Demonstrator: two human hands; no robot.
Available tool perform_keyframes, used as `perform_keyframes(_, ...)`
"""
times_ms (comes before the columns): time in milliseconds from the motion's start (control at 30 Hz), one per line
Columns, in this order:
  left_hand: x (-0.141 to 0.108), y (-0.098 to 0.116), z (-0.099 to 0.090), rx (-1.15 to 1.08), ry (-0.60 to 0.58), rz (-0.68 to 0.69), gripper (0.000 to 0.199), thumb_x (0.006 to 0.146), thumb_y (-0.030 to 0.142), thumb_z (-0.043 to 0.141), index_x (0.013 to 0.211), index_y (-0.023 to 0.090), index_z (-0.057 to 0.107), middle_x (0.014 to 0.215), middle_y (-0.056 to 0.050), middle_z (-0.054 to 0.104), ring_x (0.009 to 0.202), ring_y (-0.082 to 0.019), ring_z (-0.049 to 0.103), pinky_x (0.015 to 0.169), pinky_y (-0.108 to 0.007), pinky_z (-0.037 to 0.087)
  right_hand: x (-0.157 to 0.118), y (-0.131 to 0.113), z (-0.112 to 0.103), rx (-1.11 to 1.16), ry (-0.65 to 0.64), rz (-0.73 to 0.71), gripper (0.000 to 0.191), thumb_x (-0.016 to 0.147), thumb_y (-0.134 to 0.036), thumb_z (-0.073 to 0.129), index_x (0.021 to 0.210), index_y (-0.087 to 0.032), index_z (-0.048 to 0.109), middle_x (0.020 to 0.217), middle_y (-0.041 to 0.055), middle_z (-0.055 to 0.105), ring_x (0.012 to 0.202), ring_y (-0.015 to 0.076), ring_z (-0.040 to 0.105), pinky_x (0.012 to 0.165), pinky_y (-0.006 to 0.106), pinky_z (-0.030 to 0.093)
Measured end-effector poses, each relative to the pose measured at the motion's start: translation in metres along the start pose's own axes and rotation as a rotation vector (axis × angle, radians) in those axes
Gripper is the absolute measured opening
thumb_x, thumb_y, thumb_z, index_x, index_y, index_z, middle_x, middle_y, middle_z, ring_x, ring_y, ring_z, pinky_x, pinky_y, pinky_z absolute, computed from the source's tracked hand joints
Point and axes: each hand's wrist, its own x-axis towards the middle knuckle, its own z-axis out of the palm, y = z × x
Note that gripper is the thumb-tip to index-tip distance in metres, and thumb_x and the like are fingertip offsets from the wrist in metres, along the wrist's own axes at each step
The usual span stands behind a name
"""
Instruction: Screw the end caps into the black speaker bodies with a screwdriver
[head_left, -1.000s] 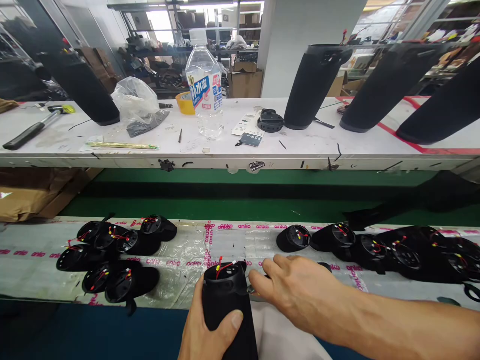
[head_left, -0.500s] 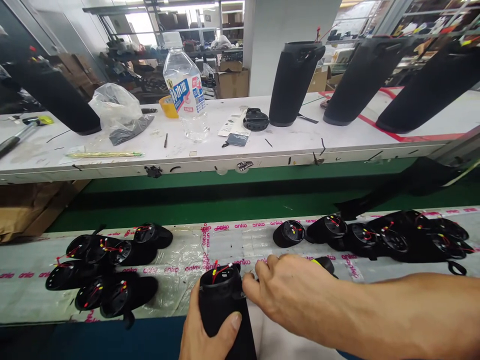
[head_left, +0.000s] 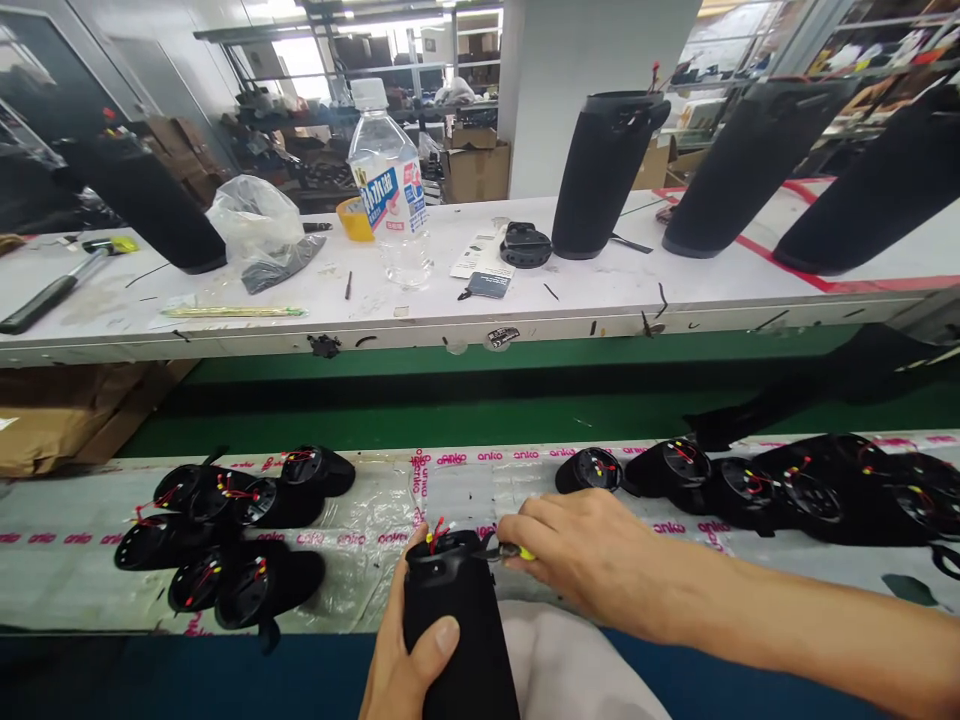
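Observation:
A black fabric-covered speaker housing (head_left: 461,640) stands tilted in front of me, its top end open. Red and yellow wires (head_left: 436,537) poke out of that opening. My left hand (head_left: 412,650) wraps round its left side, thumb across the front. On the right of the rim, my right hand (head_left: 562,545) is closed round a tool with a yellow-and-black handle (head_left: 516,551). The tool's narrow metal end meets the rim; its exact kind is partly hidden by my fingers.
Similar housings with wires lie in groups on the plastic-covered lower bench, left (head_left: 259,585) and right (head_left: 682,465). On the white shelf (head_left: 300,330) stand a plastic bottle (head_left: 390,190), a hammer (head_left: 56,290), a tape roll (head_left: 354,220) and more upright housings (head_left: 607,175).
The right hand has turned and shifted slightly, and the tool's yellow part now shows by the fingers. The left hand keeps its hold. The whole view has shifted a little.

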Motion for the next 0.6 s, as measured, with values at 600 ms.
perform_keyframes(600,0.002,0.007,0.002,0.285,-0.010,0.150,0.107,0.072,0.070,0.087,0.159,0.026,0.043,0.157,-0.015,0.068,0.148,-0.042,0.059,0.126,-0.055,0.036,0.000,-0.011,0.009,-0.066,-0.212,-0.135,0.010,0.111,-0.016,0.055,0.103,-0.021,0.054,0.084,0.0014,0.062,0.064,0.0176,0.052,0.055,0.036,0.022)
